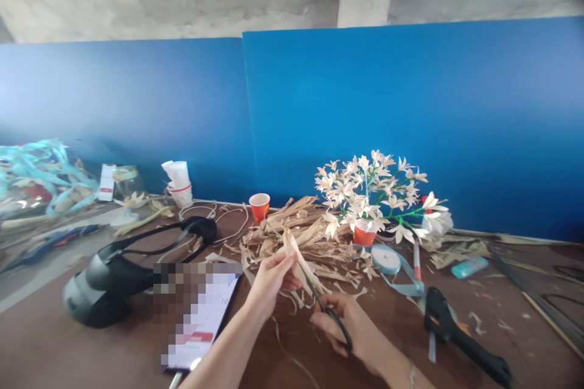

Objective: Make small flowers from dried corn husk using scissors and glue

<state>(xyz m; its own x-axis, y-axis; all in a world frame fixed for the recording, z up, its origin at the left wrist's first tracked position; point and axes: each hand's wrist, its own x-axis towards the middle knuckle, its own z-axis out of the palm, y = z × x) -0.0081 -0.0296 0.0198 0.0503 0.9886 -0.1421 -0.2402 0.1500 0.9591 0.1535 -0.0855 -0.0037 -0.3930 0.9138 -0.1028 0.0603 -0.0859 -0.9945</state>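
My left hand (274, 276) pinches a pale dried corn husk (292, 249) that stands up between thumb and fingers. In my right hand (347, 319) is a pair of black-handled scissors (335, 319), its blades pointing up and left along the husk's right edge. Whether the blades are parted is hard to make out. Behind both hands lies a heap of brown dried husks (310, 219), with thin curled scraps scattered near my wrists. White husk flowers (365, 185) on green stems stand in an orange paper cup (364, 232) just beyond.
A hot glue gun (460, 334) lies at the right, near a ribbon roll (385, 259) and a turquoise case (469, 267). To the left are a partly pixelated phone (201, 322) and a black headset (104, 285). Another orange cup (260, 206) stands before the blue partition (365, 91).
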